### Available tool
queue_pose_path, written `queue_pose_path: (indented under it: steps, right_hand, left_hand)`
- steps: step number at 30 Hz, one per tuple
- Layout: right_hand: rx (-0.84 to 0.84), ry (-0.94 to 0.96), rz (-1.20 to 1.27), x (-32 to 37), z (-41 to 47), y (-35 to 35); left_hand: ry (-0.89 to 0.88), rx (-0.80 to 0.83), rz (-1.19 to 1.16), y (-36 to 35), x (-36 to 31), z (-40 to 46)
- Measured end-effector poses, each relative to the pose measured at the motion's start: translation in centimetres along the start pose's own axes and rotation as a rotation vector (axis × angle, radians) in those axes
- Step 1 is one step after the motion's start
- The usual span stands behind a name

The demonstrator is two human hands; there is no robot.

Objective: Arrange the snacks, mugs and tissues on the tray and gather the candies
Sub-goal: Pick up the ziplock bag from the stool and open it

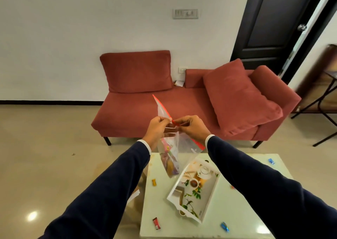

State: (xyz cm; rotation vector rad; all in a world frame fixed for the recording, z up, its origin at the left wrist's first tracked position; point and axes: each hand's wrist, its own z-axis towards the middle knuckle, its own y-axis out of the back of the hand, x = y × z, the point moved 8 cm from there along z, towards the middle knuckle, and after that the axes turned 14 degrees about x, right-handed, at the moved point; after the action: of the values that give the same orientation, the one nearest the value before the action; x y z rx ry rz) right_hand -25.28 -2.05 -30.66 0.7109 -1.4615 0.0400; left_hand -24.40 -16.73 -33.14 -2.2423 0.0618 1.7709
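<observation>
Above table | clear red-zipped bag, snacks inside, both hands pinching

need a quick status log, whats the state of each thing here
zip bag: held up over the table, some candies inside, top being worked by both hands
left hand: pinching the bag's top
right hand: pinching the red zip strip
tray: on the table, nothing on it
loose candies: scattered on the table
door: ajar
</observation>
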Motion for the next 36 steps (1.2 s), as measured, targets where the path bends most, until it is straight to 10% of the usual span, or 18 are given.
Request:
queue_pose_path:
  steps: [21, 36]
  right_hand:
    - [0.159, -0.063, 0.361, -3.7, -1.1, 2.7]
    - [0.032, 0.055, 0.060, -3.3, -1.5, 6.0]
  left_hand:
    - [0.034, -0.049, -0.087, -4.3, 1.7, 0.4]
    - [0.074, -0.128, -0.008, -6.6, 1.2, 2.4]
